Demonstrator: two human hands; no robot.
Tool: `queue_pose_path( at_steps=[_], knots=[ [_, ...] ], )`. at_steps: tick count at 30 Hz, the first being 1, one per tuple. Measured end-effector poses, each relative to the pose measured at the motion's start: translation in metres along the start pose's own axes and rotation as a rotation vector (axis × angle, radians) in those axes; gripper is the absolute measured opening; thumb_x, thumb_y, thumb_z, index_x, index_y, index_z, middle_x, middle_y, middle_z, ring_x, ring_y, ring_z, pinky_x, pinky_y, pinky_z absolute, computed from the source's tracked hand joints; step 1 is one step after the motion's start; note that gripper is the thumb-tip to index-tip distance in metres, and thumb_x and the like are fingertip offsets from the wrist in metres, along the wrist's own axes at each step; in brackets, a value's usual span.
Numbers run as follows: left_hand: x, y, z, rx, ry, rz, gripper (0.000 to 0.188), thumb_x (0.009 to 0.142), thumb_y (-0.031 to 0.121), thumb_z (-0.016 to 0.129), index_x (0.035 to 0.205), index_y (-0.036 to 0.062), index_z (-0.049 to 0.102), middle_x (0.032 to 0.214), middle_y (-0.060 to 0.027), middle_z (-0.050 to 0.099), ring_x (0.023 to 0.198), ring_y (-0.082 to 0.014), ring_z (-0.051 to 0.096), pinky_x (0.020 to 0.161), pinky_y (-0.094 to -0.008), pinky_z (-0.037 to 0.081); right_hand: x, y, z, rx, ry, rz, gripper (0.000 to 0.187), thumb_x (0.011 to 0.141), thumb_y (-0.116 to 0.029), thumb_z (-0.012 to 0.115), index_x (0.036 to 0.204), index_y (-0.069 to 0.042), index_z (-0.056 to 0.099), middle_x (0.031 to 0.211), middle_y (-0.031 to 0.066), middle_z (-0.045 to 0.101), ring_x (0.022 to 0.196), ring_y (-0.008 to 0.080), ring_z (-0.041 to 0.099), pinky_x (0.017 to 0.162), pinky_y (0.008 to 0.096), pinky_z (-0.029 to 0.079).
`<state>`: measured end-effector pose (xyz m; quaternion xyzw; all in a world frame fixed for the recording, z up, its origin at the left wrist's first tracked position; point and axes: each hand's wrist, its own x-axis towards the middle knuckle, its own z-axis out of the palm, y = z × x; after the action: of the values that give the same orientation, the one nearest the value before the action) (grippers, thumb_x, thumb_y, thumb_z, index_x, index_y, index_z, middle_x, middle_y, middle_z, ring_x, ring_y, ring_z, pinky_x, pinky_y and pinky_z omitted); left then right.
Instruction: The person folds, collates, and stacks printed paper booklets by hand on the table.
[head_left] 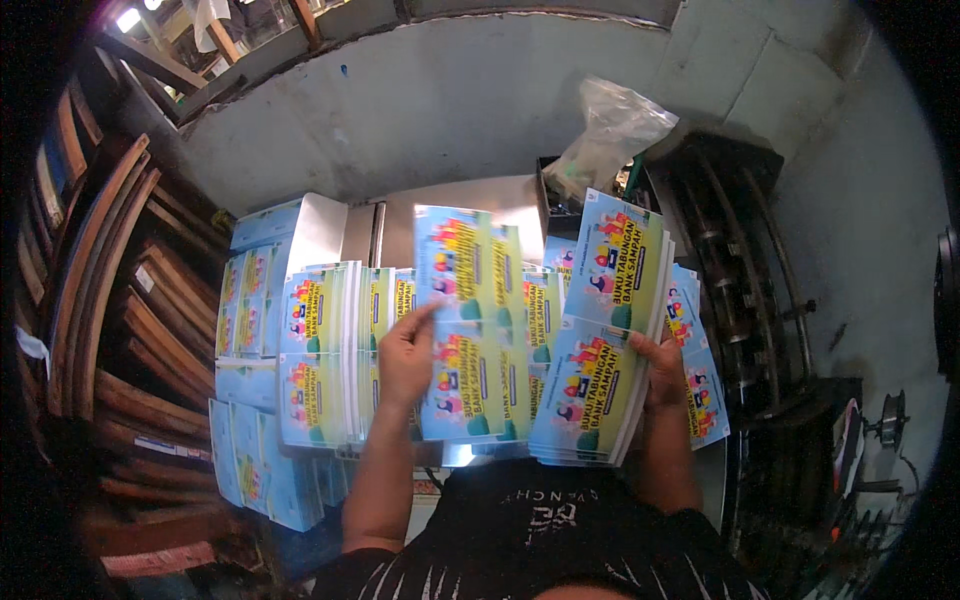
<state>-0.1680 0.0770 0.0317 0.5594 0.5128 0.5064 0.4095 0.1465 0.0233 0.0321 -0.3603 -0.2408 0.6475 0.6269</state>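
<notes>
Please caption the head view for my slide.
Left hand lifts one printed sheet; right hand holds a sheet stack.

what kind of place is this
Probably a small print or bindery workshop: stacks of identical printed covers on a metal table, dark iron machinery at the right, wooden frames stacked left.

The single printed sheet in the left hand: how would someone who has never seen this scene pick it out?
Start at the metal table against the grey wall, covered with stacks of colourful printed sheets. In the middle, the left hand pinches one sheet by its left edge. Unlike the stacked piles around it and the thick bundle in the right hand, it is a lone sheet, raised.
</notes>
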Motion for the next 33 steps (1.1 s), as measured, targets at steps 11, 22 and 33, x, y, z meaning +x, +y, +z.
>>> queue_pose_path(
  at_steps=[11,22,33],
  knots=[
    [-0.015,0.029,0.035,0.013,-0.151,-0.260,0.030,0.089,0.020,0.061,0.112,0.0005,0.063,0.092,-0.0114,0.065,0.082,-0.0131,0.060,0.073,-0.0265,0.048,0.007,0.026,-0.006,-0.147,0.035,-0.081,0.054,0.079,-0.015,0.066,0.125,0.003,0.044,0.106,0.0148,0.061,0.090,0.0231,0.063,0.079,0.0340,0.054],
    [-0.003,0.031,0.044,-0.216,-0.224,-0.099,0.059,0.084,-0.001,0.055,0.138,0.0054,0.034,0.111,-0.0147,0.061,0.096,-0.0204,0.062,0.083,-0.0320,0.050,-0.059,-0.032,-0.042,0.044,0.454,-0.314,0.047,0.084,-0.029,0.058,0.122,-0.004,0.046,0.087,0.0161,0.061,0.065,0.0260,0.064,0.050,0.0396,0.055],
    [-0.035,-0.024,0.073,0.629,-0.328,-0.196,0.058,0.078,0.014,0.065,0.130,0.0003,0.044,0.132,-0.0260,0.042,0.121,-0.0404,0.044,0.101,-0.0371,0.036,-0.041,-0.007,-0.035,-0.151,0.151,-0.259,0.059,0.079,-0.027,0.066,0.123,0.004,0.044,0.101,0.0165,0.061,0.082,0.0249,0.064,0.069,0.0357,0.056]
  ],
)
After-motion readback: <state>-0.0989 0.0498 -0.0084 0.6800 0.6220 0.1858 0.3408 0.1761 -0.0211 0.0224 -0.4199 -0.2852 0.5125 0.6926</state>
